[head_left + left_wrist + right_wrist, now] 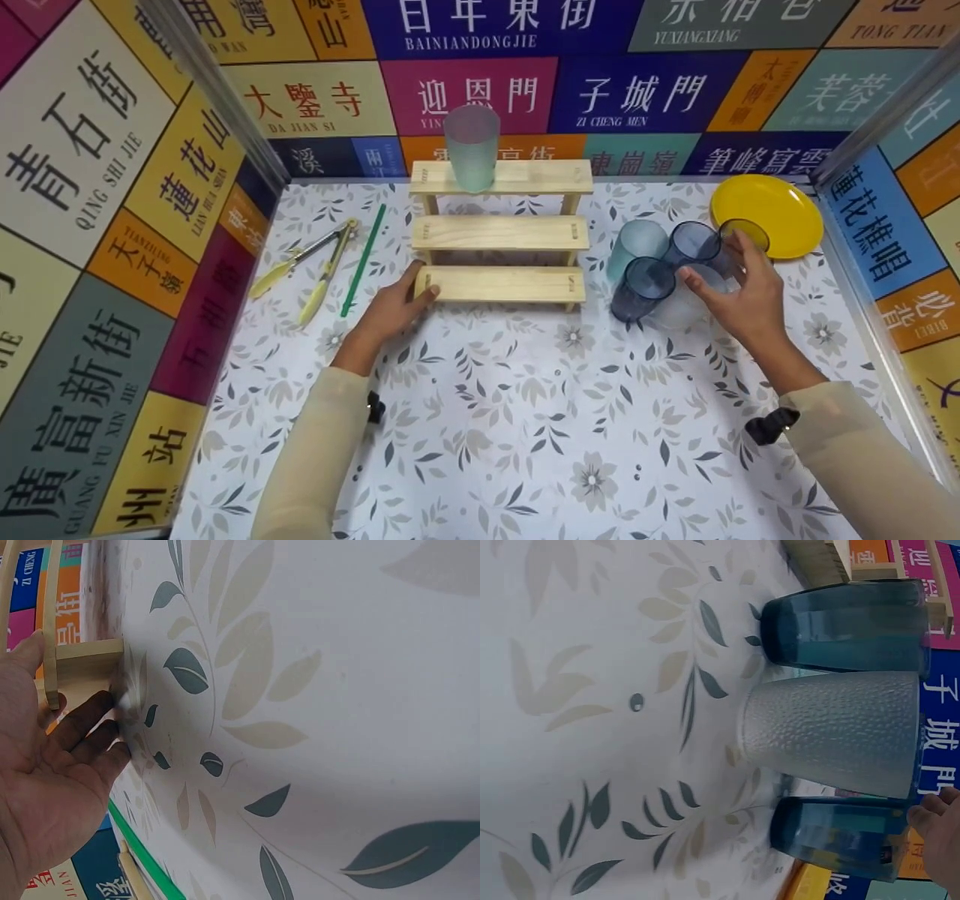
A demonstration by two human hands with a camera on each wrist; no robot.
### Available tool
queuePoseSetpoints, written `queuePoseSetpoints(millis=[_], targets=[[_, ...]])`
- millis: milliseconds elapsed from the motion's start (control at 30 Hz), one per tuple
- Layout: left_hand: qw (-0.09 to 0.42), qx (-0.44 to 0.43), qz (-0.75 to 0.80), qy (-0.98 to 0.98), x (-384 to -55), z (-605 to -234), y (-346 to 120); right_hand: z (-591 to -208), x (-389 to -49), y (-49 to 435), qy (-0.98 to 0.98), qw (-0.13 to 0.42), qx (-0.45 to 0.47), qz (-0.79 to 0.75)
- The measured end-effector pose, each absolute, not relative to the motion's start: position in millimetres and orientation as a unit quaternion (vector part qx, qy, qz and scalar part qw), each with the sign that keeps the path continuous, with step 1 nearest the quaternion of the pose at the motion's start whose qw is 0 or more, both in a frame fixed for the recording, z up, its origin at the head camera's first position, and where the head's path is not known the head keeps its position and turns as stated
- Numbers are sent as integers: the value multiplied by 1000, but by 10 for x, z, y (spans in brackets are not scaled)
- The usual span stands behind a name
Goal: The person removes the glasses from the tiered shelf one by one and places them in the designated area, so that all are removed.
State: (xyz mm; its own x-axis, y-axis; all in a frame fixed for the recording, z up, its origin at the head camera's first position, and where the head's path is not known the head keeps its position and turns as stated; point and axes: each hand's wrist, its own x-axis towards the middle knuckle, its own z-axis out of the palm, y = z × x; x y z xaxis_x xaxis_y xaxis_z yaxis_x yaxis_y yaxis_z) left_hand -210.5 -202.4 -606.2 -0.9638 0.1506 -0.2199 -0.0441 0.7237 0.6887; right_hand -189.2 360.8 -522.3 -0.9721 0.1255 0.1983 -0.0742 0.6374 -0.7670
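My left hand [397,304] grips the left end of the lowest step of a three-tier wooden stand [499,283], with the thumb on top. In the left wrist view the other fingers spread beside the board [90,652]. At the right, my right hand [750,300] reaches over a cluster of glasses, thumb and forefinger apart. Its fingertips are at the rim of the rightmost blue glass [840,836]. Beside that stand a clear pebbled glass [832,731], a front blue glass [641,292], another blue glass [691,244] and a pale teal glass [634,244].
A frosted green glass [474,150] stands on the top step. Yellow-handled tongs [319,289] and a green straw [364,259] lie left of the stand. A yellow plate [795,217] is at the back right. Printed panels [469,90] wall the leaf-patterned table [480,442].
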Motion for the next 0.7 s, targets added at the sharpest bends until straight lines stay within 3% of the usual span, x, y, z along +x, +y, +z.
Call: queuePoseSetpoints(millis=[333, 700], targets=[[138, 14, 371, 918, -2107, -6054, -2000, -5073, -2086, 3462, -888, 152, 25, 434], [132, 17, 369, 920, -2107, -6045, -2008, -4829, -2276, 3207, -897, 108, 47, 427]])
